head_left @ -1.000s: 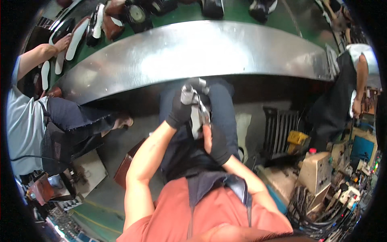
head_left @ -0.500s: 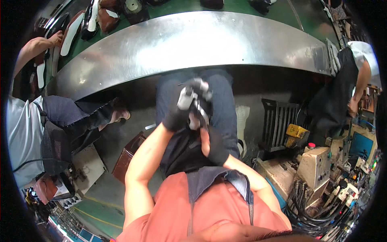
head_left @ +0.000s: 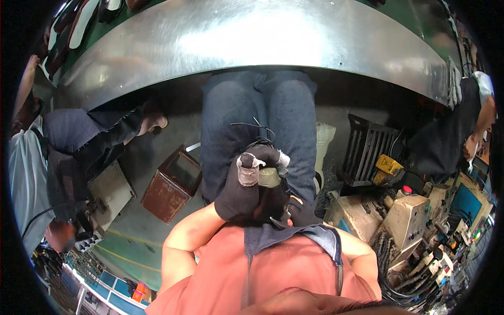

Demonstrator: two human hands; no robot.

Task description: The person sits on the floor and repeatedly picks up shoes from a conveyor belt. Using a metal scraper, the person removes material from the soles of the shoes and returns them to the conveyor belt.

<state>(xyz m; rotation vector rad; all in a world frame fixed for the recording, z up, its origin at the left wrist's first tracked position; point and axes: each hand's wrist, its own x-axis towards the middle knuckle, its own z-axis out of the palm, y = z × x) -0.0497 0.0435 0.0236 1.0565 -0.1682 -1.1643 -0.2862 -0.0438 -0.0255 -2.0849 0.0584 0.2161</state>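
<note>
A black shoe upper [head_left: 272,202] with a greenish block [head_left: 269,177] set in it, seemingly a last, is held close to my chest above my lap. Thin black laces [head_left: 258,126] stick out on its far side. My left hand [head_left: 239,184], in a black glove with taped fingertips, wraps over the shoe from the left and far side. On the near right, my right hand [head_left: 303,211], also black-gloved, is closed around a metal tool [head_left: 280,222] with a curved, shiny end against the shoe. Most of the tool is hidden, so its kind cannot be told.
A steel-fronted bench [head_left: 252,39] spans the far side, with shoe parts [head_left: 84,23] on its green surface. A brown box [head_left: 168,189] stands on the floor at left. Machinery with a red button [head_left: 407,190] and cables is at right. Co-workers sit at left [head_left: 73,136] and right [head_left: 446,131].
Both hands have come from over my knees back toward my chest with the shoe. The view has tilted, showing less of the bench top and more of the brown box.
</note>
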